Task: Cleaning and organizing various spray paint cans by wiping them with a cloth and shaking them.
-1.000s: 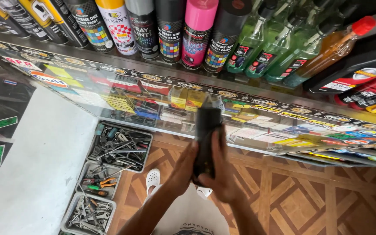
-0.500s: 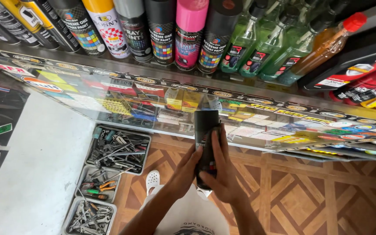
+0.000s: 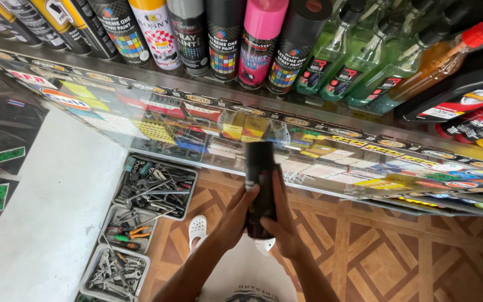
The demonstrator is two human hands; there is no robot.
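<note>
— Black spray-paint can (image 3: 260, 187), upright, centre: how is it held?

— Clasped between both palms: left hand (image 3: 235, 215) on its left side, right hand (image 3: 282, 221) on its right, fingers pointing up.

— And beyond the grip?

— Just far of it, the glass display counter (image 3: 141, 126); on top, a far row of spray cans (image 3: 225, 39) and green bottles (image 3: 359, 67). Near left, on the floor, grey tool trays (image 3: 155, 187) and a white clog (image 3: 197, 229).

Black spray can (image 3: 260, 187): glossy metal. Counter top (image 3: 331, 151): smooth reflective glass. Floor (image 3: 398, 251): wood-look parquet. Tools (image 3: 152, 187): bare metal.
</note>
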